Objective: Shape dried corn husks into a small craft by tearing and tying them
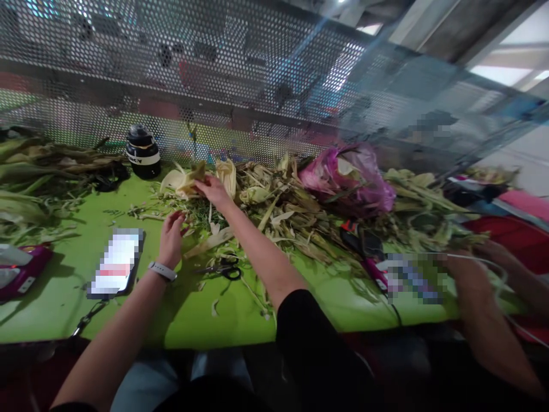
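My right hand (213, 191) reaches across to a bundle of pale yellow corn husks (185, 180) and grips it with the fingers closed. Nearer to me, my left hand (171, 233), a white band on its wrist, hovers over the green table (189, 320). Its fingers are loosely bent and a little apart, with nothing visible in them. Black-handled scissors (229, 270) lie on the table between my forearms. Husk scraps and green trimmings (206, 216) are scattered below the bundle.
A heap of dry husks (295, 223) spreads rightward to a pink plastic bag (347, 177). To the left are a phone (115, 263), a purple power strip (26, 272), a black bottle (143, 154) and more husks (30, 171). Another person's arm (476, 303) rests at right. Perforated metal panels stand behind.
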Available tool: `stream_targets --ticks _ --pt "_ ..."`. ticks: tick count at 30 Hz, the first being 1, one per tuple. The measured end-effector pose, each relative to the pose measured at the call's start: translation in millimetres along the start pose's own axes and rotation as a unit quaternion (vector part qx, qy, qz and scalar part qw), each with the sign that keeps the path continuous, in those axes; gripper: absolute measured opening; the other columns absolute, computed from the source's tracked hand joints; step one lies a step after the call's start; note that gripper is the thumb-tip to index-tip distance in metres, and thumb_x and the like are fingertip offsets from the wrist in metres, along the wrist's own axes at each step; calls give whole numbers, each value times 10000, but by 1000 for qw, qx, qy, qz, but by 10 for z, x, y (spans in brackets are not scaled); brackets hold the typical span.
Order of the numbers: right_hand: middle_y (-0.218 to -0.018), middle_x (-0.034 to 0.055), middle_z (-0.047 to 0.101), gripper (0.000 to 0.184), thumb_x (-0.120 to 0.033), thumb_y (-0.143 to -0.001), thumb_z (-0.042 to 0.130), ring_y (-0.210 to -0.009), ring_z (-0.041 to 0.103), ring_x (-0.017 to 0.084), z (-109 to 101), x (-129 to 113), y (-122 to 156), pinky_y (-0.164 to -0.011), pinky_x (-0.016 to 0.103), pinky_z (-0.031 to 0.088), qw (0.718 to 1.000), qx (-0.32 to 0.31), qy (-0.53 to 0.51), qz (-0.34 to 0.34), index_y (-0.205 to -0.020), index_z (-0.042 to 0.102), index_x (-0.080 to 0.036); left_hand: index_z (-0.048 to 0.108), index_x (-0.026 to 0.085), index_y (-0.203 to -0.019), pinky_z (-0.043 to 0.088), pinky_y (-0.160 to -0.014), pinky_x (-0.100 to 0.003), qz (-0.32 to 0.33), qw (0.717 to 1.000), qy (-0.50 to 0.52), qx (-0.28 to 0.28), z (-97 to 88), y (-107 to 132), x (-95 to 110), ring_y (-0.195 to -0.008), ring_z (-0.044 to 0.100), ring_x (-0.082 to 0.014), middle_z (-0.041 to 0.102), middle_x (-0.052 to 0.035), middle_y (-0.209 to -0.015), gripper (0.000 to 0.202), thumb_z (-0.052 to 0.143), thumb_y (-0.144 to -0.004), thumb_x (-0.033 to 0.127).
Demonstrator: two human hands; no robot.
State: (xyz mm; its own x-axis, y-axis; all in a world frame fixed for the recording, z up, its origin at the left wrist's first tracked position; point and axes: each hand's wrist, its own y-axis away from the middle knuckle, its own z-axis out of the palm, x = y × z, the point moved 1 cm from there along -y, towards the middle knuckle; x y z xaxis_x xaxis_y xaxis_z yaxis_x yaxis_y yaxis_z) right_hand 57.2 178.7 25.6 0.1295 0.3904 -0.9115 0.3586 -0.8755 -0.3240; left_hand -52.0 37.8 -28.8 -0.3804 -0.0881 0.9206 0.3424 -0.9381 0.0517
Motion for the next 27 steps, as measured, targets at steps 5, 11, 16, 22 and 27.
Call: stream_targets --ticks 5,11,16,22,27 --pt "-1004 6 726 292 -379 -727 721 -1008 675 187 -389 -366 530 -969 372 525 975 0 -221 0 -963 678 -213 597 198 -1045 550 -886 -388 -145 974 124 -125 117 126 177 -1008 672 -220 715 -111 -1053 463 632 -796 586" --pt "-1032 44 724 141 -315 -723 664 -1037 666 218 -552 -380 1403 -912 358 537 966 -74 -245 38 -810 672 -204 643 173 -1087 561 -885 -436 -124 965 99 -210 160 229 144 -1057 653 -291 691 -126 -1157 463 686 -777 514" --pt "-995 48 719 177 -327 -733 616 -893 684 192 -850 -182 1516 -853 354 548 973 95 -201 68 -858 656 -208 634 190 -1020 568 -745 -366 -89 983 45 -153 137 275 7 -899 663 -227 694 -69 -1054 388 790 -716 375" --pt "-867 14 704 138 -285 -790 580 -835 667 165 -970 -626 1555 -872 358 537 984 92 -151 -23 -872 674 -225 626 224 -1035 414 -521 -218 -43 984 -31 -168 139 348 -6 -587 528 -87 620 28 -781 434 793 -692 432" --pt "-1279 66 624 368 -273 -794 646 -1213 542 243 -555 -966 1661 -1084 478 389 978 -92 131 -133 -1160 658 -236 618 213 -1069 343 -496 -212 -47 978 -71 -190 169 413 9 -537 465 -85 572 46 -701 436 755 -703 406"
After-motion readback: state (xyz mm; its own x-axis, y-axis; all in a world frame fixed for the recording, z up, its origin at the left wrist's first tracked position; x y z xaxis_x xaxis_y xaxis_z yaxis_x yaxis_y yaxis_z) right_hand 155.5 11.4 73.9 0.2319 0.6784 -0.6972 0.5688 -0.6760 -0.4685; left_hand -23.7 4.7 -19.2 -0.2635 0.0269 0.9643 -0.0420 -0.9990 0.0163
